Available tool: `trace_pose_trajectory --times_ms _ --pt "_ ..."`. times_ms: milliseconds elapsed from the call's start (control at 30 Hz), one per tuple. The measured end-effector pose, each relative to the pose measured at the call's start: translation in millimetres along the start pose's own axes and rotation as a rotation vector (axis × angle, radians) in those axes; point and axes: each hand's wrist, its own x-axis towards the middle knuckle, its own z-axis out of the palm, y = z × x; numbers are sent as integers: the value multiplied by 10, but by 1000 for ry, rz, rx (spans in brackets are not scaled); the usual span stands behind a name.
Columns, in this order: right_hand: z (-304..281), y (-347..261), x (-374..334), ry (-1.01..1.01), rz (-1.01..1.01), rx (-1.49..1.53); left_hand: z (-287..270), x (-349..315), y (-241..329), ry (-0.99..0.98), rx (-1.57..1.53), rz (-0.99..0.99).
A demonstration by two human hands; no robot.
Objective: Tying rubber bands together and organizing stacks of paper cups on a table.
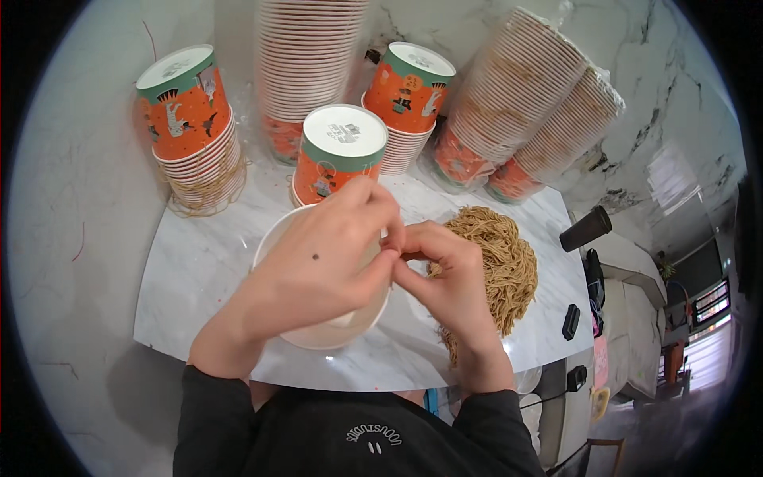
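Note:
Over the front of the table, my left hand [330, 250] and my right hand [449, 266] meet with thumbs and fingertips pinched together. Whatever is between the fingertips is too small or hidden to make out. Beneath my left hand is a wide white paper tub [322, 338], its open mouth partly covered by that hand. Close beside my right hand lies a heap of thin tan strands [497, 266], looking like string. Just beyond my hands stands an upside-down orange and green paper cup [342, 147], its white base upward.
At the back left, a stack of orange cups [187, 107] has tan strands draped around its lower rims. Another orange stack [409, 87], a tall wrapped stack [310, 48] and two leaning wrapped stacks [517, 87] stand behind. A black tumbler [586, 229] and black case [571, 322] are at right.

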Motion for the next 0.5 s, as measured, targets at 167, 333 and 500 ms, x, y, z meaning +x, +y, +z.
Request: trace_pose_trajectory --times_ms 167,333,500 --pt "-178 44 108 -61 -87 -7 -37 123 -457 -23 55 231" --pt "-227 111 170 -197 -162 -27 -44 155 -374 -346 251 -9" --pt "-210 166 192 -197 -119 -62 -26 185 -417 -250 -85 -318"
